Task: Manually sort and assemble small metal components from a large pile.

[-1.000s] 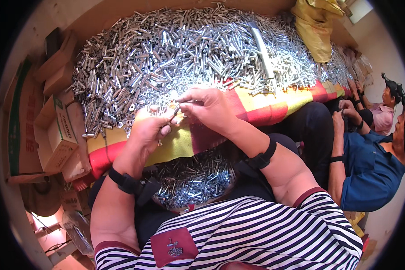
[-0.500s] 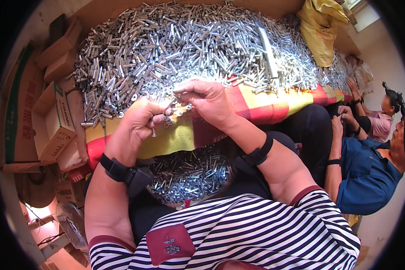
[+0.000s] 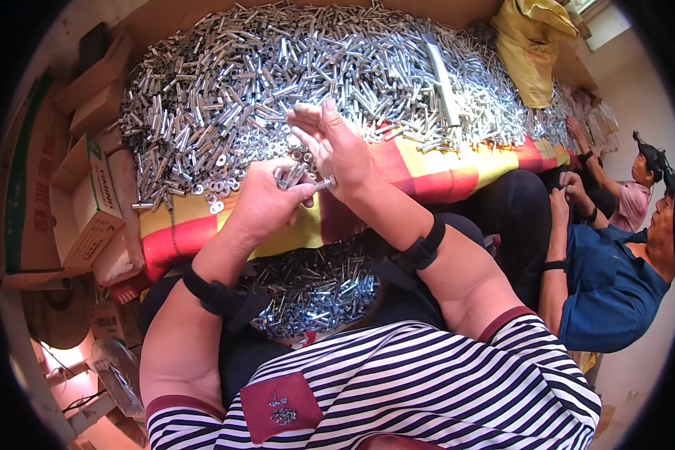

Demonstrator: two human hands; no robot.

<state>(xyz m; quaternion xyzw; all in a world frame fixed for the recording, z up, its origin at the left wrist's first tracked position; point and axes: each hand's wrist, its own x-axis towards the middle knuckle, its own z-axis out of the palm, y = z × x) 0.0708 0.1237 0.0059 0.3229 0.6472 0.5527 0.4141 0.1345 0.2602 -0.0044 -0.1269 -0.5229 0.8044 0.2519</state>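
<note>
My left hand (image 3: 266, 196) is closed round several shiny metal sleeves (image 3: 291, 177). Between its thumb and fingers it pinches a bolt (image 3: 322, 184), which points right, its wide end against the heel of my right hand. My right hand (image 3: 339, 150) is held upright with its fingers stretched out, gripping nothing. Just past both hands lie flat washers (image 3: 216, 187) and small nuts at the near edge of a big heap of metal sleeves (image 3: 277, 82). Below my forearms, a container of bolts (image 3: 319, 304) sits at my lap.
A checked red and yellow blanket (image 3: 442, 184) lies under the heap's near edge. On the heap rest a pale metal strip (image 3: 442, 82) and a yellow sack (image 3: 532, 52). Cardboard boxes (image 3: 90, 202) stand at left. Two people work at right, the nearer in a blue shirt (image 3: 607, 292).
My right hand has opened from a pinch and turned upright, its heel now against the bolt. My left hand has shifted right, and the bolt it holds now points right.
</note>
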